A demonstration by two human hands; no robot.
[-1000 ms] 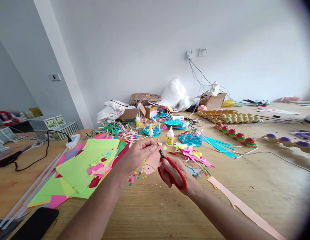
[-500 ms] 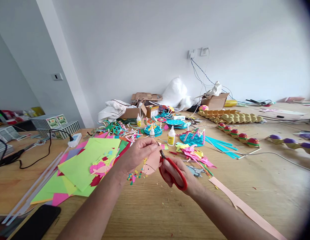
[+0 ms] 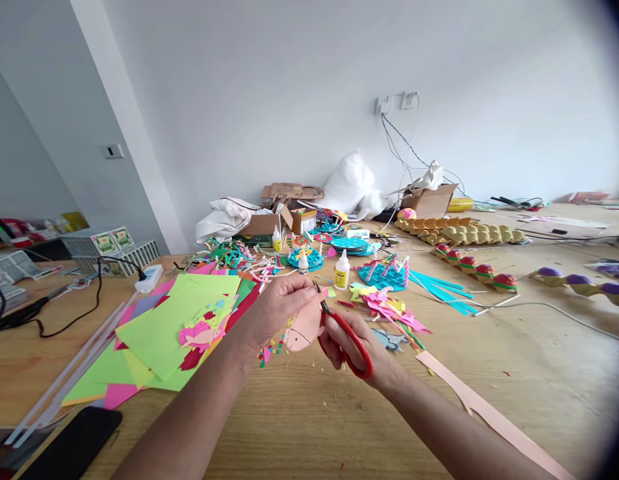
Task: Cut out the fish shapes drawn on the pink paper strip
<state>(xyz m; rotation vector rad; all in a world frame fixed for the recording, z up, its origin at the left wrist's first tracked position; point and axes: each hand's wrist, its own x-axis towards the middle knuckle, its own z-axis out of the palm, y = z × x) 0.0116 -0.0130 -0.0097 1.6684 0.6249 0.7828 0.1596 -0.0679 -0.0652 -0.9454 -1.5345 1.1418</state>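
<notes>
Between the fingers of my left hand (image 3: 284, 300) is a pale pink paper fish (image 3: 302, 328), its head pointing down with a drawn eye and curved line. My right hand (image 3: 352, 343) grips red-handled scissors (image 3: 362, 353), fingers through the loops. The dark blades point up and left, slightly parted, beside the upper edge of the fish near my left fingertips. Small coloured paper dots (image 3: 275, 347) lie on the table under the fish. Cut-out paper fish (image 3: 202, 335) rest on green paper sheets (image 3: 156, 333) to the left.
Glue bottles (image 3: 342, 272) stand beyond my hands. Pink and yellow scraps (image 3: 389, 307) and a long pale pink strip (image 3: 484, 410) lie to the right. Painted egg-carton pieces (image 3: 476, 268) sit farther right. A black phone (image 3: 74, 443) lies at the front left.
The scissor blades have parted, and their tips now show above the fish. Both hands stay almost in the same place.
</notes>
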